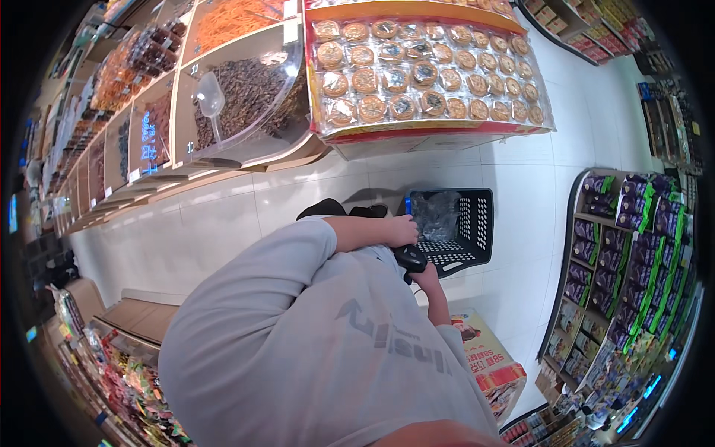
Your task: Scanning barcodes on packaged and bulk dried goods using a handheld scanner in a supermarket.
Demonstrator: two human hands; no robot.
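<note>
A black plastic shopping basket (485, 246) with perforated walls stands on the floor before me, a clear plastic bag (438, 215) inside it. My left hand (403, 231), fingers curled, overlaps the basket's near left side in this view; whether it grips anything is unclear. Just below it is a black rounded handle-like object (410, 258), around whose lower end my right hand (424, 276) is closed. Part of that hand is hidden behind the object. The two hands are close together in front of my grey shirt.
Individually wrapped round biscuits (424, 72) fill a display ahead. Bulk food bins (246, 95), one with a clear scoop (211, 95), run along the left. Shelves with purple packets (609, 257) stand at right. A printed carton (486, 357) is near my right arm.
</note>
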